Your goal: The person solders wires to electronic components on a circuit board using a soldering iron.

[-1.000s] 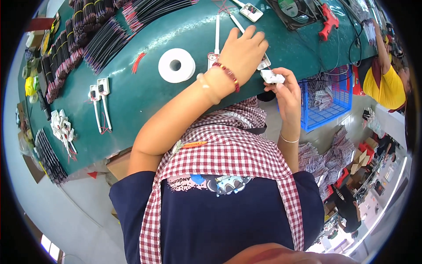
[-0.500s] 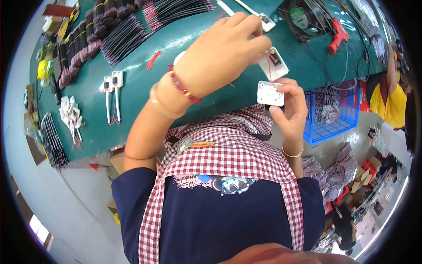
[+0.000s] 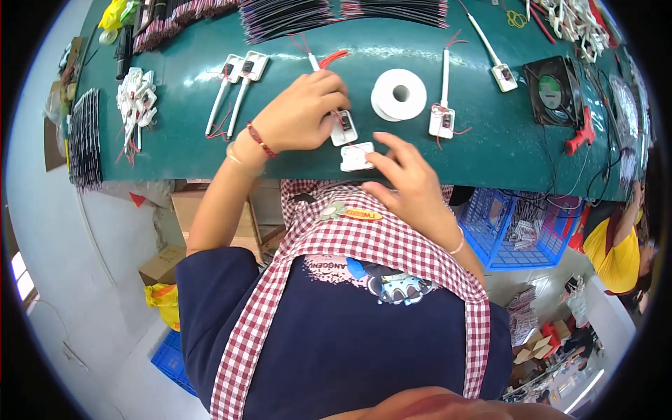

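Observation:
My left hand is closed, its fingers curled over a white plastic stick-shaped housing; the tube comes out beyond the knuckles. The housing's open square end shows a black part and thin red wire inside. Just nearer to me lies its flat white cover, by the table's front edge. My right hand has its fingers spread, thumb well apart, with a fingertip at the right edge of the cover. Beyond my left hand lie loose short red wires. A white spool stands to the right of them.
Similar white housings lie on the green table: a pair at left, one right of the spool. A pile of white parts is far left. Black wire bundles, a fan and a red glue gun lie beyond.
The view has shifted, showing more table. The cover, earlier held between my right thumb and fingers, now lies flat, and that hand has opened. My left hand is lower, gripping the housing.

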Action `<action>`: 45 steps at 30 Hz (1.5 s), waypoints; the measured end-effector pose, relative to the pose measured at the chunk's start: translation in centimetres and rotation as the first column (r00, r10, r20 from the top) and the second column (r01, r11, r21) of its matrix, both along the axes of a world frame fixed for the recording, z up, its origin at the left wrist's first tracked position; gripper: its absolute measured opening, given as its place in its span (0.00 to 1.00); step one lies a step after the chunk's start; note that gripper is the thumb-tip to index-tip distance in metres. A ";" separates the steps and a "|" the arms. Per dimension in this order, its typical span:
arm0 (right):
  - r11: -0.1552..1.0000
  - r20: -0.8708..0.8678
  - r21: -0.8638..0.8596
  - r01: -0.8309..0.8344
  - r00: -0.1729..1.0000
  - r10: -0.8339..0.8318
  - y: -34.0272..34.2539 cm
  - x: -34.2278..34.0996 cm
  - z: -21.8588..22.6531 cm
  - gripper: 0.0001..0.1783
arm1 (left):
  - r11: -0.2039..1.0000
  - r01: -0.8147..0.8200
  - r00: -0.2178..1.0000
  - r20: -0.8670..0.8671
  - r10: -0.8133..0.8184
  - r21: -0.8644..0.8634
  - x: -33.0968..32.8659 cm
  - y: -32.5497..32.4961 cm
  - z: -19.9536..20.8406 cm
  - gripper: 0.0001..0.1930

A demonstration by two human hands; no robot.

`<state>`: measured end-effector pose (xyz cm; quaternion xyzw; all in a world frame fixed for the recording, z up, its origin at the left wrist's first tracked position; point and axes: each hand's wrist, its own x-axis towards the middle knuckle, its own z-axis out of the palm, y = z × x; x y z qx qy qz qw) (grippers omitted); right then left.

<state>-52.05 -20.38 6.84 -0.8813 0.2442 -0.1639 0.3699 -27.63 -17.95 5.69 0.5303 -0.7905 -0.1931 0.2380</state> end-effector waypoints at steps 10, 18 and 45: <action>0.179 0.459 0.033 0.983 0.144 -0.877 -12.3 -20.1 3.9 0.12 | 0.840 -0.517 0.809 0.228 0.542 -0.162 1.3 -4.9 -2.4 0.05; 0.181 -0.189 -0.096 0.979 0.161 -0.969 -25.4 -32.5 -5.0 0.29 | 0.837 -0.508 0.808 0.223 0.545 -0.205 1.4 -5.1 -1.8 0.08; 0.603 0.620 0.783 0.150 -0.127 -0.774 -14.5 -32.4 0.6 0.10 | 0.890 -0.435 0.893 -0.195 0.406 -0.136 -5.8 4.8 -0.7 0.08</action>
